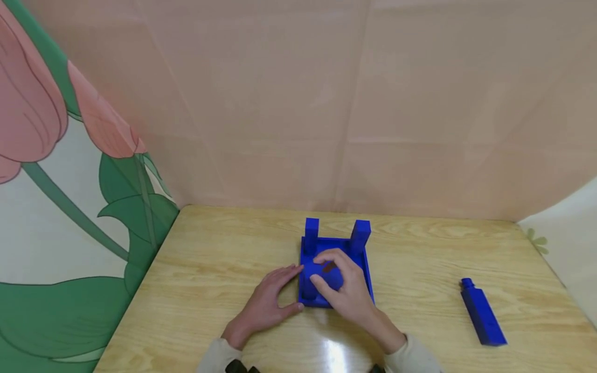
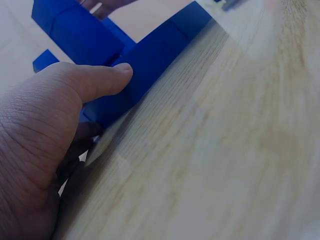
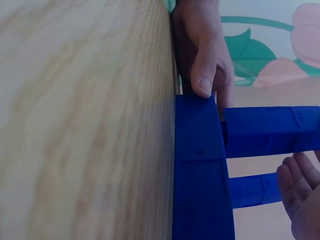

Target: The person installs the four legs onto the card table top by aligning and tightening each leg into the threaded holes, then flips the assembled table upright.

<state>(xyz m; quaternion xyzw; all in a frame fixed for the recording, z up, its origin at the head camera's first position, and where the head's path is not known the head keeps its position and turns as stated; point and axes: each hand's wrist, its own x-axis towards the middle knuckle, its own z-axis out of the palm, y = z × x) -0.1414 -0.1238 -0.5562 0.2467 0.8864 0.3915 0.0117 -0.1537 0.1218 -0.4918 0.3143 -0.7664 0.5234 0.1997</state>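
Blue base (image 1: 366,269) flat on tabletop (image 1: 210,269); left hand (image 1: 266,305) braces its edge, fingers straight; right hand (image 1: 347,290) fingers grasping blue leg (image 1: 326,280), seating it.

A light wooden table with wavy grain (image 1: 224,259) fills the bottom of the view. Behind it hangs a plain pink cloth wall with fold lines (image 1: 350,103). On the left hangs a white cloth with big pink tulips and green leaves (image 1: 70,181). A bright patch of light (image 1: 337,357) shines on the tabletop.
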